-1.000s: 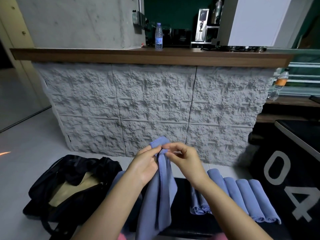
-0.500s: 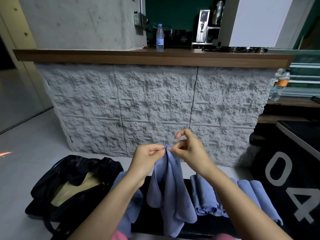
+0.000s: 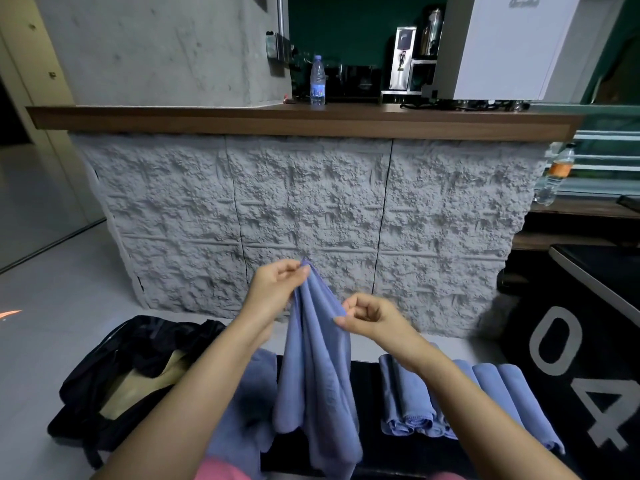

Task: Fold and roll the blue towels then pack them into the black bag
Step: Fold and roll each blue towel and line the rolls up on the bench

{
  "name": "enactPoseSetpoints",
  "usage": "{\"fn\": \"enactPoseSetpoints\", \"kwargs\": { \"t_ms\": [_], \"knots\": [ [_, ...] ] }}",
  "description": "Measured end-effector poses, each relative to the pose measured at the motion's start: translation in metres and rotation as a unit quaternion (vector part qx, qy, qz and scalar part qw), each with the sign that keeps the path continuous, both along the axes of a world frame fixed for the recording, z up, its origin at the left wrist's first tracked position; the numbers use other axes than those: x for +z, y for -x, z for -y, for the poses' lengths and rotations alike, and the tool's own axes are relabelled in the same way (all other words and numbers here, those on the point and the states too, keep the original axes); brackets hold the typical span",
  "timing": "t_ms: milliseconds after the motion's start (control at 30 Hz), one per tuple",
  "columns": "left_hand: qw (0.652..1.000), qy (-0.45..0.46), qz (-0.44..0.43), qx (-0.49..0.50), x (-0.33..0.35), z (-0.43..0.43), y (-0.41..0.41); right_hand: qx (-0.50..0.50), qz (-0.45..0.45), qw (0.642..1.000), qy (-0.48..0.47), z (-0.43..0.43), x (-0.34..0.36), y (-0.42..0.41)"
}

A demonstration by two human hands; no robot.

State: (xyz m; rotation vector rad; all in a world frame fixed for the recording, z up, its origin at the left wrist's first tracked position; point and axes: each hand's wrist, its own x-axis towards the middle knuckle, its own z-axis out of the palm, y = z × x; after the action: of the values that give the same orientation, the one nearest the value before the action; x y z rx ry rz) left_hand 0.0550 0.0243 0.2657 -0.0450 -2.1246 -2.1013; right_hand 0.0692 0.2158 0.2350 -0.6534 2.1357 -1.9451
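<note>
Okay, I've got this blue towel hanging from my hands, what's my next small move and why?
Probably slide the right hand along the edge of the blue towel to the next corner and pull it taut. The left hand pinches the top tip, the right pinches lower down, and the cloth hangs bunched, not flat.

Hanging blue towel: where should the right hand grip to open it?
Its right-hand hem, from the right, where the right hand pinches it below the left hand's corner pinch. The towel hangs in loose lengthwise folds from that corner, so the hem likely leads to the next corner.
</note>
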Motion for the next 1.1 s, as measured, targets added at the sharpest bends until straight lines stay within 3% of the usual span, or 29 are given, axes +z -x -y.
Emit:
{"fn": "enactPoseSetpoints", "kwargs": {
  "t_ms": [267, 400, 500, 567, 633, 700, 800, 900, 933, 967, 1033, 1100],
  "knots": [
    [0.992, -0.084, -0.001, 0.093, 0.025, 0.064, 0.046, 0.047, -0.099, 0.96, -0.257, -0.052, -0.035, -0.005],
    [0.989, -0.078, 0.015, 0.122, 0.01, 0.095, 0.058, -0.027, -0.238, 0.88, -0.41, -0.092, -0.042, 0.006],
    [0.987, -0.076, 0.032, 0.14, -0.008, 0.107, 0.059, -0.077, -0.333, 0.831, -0.439, -0.109, -0.032, 0.017],
    [0.986, -0.08, 0.04, 0.138, -0.019, 0.109, 0.057, -0.125, -0.344, 0.829, -0.424, -0.109, -0.024, 0.024],
    [0.987, -0.085, 0.046, 0.131, -0.027, 0.113, 0.052, -0.181, -0.27, 0.874, -0.362, -0.105, -0.015, 0.029],
    [0.989, -0.078, 0.044, 0.121, -0.031, 0.116, 0.048, -0.229, -0.227, 0.889, -0.325, -0.098, -0.008, 0.036],
    [0.99, -0.067, 0.015, 0.122, -0.024, 0.122, 0.04, -0.278, -0.233, 0.887, -0.286, -0.092, 0.003, 0.041],
    [0.987, -0.08, -0.007, 0.139, -0.026, 0.129, 0.029, -0.312, -0.323, 0.842, -0.3, -0.09, 0.006, 0.043],
    [0.987, -0.079, 0.004, 0.136, -0.029, 0.131, 0.026, -0.309, -0.315, 0.843, -0.309, -0.09, 0.003, 0.046],
    [0.988, -0.085, 0.02, 0.126, -0.034, 0.132, 0.022, -0.303, -0.265, 0.869, -0.288, -0.091, -0.004, 0.047],
    [0.986, -0.129, 0.047, 0.092, -0.041, 0.137, 0.018, -0.259, -0.114, 0.95, -0.134, -0.09, -0.008, 0.043],
    [0.976, -0.192, 0.074, 0.064, -0.041, 0.144, 0.015, -0.208, 0.021, 0.978, 0.021, -0.089, -0.006, 0.038]
  ]
}}
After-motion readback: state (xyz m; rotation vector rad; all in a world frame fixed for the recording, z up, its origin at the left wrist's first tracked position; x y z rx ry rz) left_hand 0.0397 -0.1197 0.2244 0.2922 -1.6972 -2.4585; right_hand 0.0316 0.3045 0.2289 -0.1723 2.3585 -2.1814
